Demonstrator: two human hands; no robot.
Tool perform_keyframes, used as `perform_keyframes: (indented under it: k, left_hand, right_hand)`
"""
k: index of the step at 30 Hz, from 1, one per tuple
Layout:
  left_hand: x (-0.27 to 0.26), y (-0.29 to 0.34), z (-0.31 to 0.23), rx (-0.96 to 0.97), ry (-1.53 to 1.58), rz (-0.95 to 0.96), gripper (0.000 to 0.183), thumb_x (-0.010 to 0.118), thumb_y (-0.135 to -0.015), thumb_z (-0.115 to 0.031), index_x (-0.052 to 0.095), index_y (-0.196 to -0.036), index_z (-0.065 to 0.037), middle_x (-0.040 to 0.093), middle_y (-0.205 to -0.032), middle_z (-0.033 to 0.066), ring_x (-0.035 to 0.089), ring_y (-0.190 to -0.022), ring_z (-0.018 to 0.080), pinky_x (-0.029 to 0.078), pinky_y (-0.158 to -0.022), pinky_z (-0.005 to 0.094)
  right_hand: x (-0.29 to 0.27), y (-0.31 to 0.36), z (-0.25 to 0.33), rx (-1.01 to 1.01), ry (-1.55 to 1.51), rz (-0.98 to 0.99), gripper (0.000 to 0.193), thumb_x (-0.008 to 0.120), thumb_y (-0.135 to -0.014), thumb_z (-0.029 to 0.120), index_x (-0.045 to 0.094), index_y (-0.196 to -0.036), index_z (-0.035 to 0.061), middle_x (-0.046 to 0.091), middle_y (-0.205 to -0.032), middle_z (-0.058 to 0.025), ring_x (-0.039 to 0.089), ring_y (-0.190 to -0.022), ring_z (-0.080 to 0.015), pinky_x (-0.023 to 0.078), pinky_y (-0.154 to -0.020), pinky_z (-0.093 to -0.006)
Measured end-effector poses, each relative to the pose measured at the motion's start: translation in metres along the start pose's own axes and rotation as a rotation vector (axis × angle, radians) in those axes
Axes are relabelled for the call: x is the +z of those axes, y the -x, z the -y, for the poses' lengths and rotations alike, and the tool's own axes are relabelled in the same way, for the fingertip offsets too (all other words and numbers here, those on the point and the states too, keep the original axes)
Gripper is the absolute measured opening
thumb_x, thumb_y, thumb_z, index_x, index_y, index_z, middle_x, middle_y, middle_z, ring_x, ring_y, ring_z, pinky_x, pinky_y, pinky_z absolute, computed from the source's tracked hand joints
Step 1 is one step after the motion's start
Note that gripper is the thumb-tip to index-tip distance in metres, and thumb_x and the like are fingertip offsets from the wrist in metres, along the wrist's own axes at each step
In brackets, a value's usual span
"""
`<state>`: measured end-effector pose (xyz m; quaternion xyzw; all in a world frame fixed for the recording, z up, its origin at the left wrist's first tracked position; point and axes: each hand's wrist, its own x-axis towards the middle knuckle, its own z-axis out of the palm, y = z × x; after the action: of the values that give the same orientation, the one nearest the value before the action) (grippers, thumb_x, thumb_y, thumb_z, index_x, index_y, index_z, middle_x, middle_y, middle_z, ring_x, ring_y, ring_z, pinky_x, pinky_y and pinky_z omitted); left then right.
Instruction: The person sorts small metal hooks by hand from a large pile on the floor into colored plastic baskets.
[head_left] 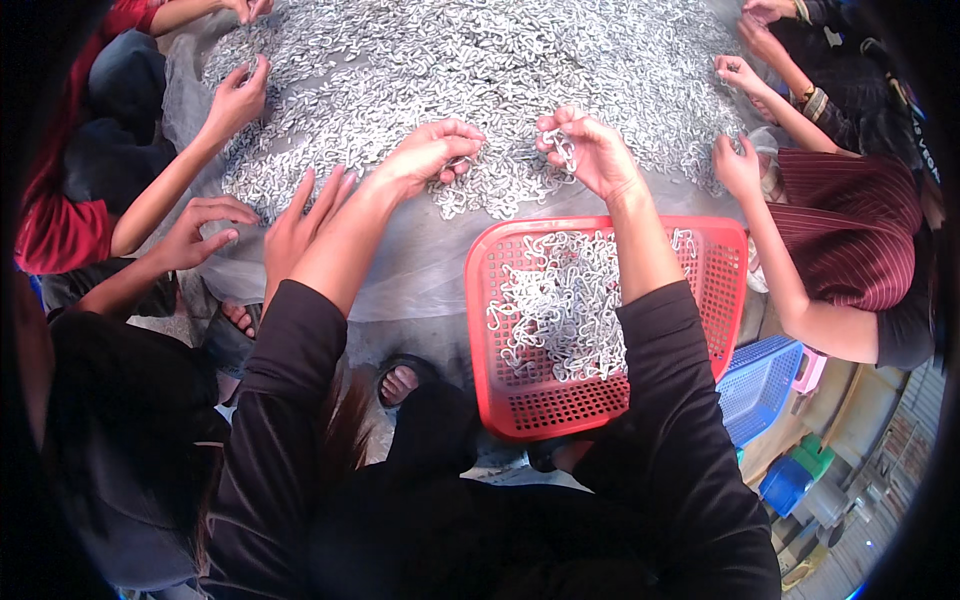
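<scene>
A wide heap of small silver-white S-shaped hooks (450, 70) spreads over the sheet in front of me. At its near edge, my left hand (420, 162) is closed, thumb and fingers pinching a small hook (462, 160) that is partly hidden. My right hand (602, 158), a little to the right, has its fingers curled round a few hooks (564, 152). Below my right forearm stands a red plastic basket (480, 330) with perforated walls. Many loose hooks (565, 300) lie inside it, some behind my sleeve.
Co-workers sit on both sides, their hands (240, 100) (738, 165) at the heap's edges. Another person's hand (300, 225) reaches in beside my left forearm. A blue basket (760, 385) stands right of the red one. Translucent sheeting (400, 275) lies under the heap's near edge.
</scene>
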<state>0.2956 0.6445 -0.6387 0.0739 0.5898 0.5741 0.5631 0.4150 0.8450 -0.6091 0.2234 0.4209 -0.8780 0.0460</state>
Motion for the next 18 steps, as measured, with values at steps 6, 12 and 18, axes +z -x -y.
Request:
perform_keyframes:
  k: [6,12,18]
  left_hand:
    - [-0.011,0.005,-0.005,-0.03,0.375,0.125,0.018,0.057,-0.084,-0.016,0.053,-0.095,-0.002,0.05,-0.069,-0.0018,0.048,-0.06,0.0051,0.033,-0.042,0.0157]
    - [-0.003,0.003,0.012,0.063,-0.337,-0.155,0.021,0.068,-0.076,-0.024,0.059,-0.082,-0.007,0.052,-0.058,-0.0019,0.048,-0.048,0.0062,0.037,-0.042,0.0196]
    - [0.01,0.002,0.026,0.55,-1.184,-0.314,0.022,0.068,-0.071,-0.021,0.063,-0.091,-0.014,0.054,-0.056,0.0062,0.056,-0.056,0.0193,0.044,-0.054,0.0353]
  right_hand:
    - [0.003,-0.017,-0.044,0.091,1.187,-0.062,0.014,0.067,-0.07,0.02,0.063,-0.073,0.0072,0.062,-0.067,-0.0055,0.058,-0.062,-0.0152,0.046,-0.06,-0.0274]
    - [0.012,-0.014,-0.043,0.036,1.42,-0.108,0.015,0.07,-0.066,0.024,0.066,-0.074,0.0119,0.064,-0.074,-0.0081,0.062,-0.072,-0.0246,0.048,-0.067,-0.0357]
    - [0.026,-0.012,-0.05,-0.006,1.714,-0.114,0.02,0.071,-0.066,0.026,0.065,-0.079,0.0123,0.064,-0.081,-0.0099,0.062,-0.08,-0.0253,0.048,-0.07,-0.0373]
